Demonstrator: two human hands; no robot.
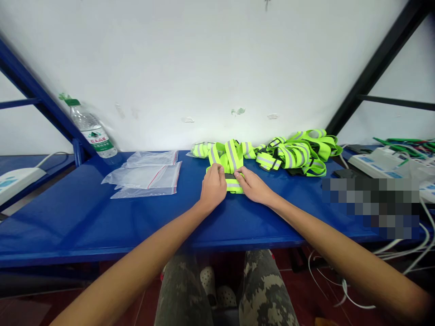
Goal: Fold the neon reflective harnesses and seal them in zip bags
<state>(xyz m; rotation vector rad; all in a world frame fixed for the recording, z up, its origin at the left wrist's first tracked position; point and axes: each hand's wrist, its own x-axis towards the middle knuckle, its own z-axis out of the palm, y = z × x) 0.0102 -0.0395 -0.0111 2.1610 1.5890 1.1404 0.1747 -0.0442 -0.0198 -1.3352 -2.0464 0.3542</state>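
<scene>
The left hand (213, 186) and the right hand (255, 187) both pinch with fingers a lime-yellow reflective strap harness (234, 155), which is between them at the middle of the blue desk (142, 226). To its right there is a tangled pile of similar reflective straps (296, 155); to its left, clear zip-lock bags (144, 179) lie overlapping, near a plastic water bottle (93, 133).

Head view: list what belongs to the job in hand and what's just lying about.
Job in hand:
neon reflective strap, held by left hand and right hand
piled reflective straps, likely
clear zip-lock bags, possibly

Lying about, apparently:
green-capped water bottle
white cables
</scene>
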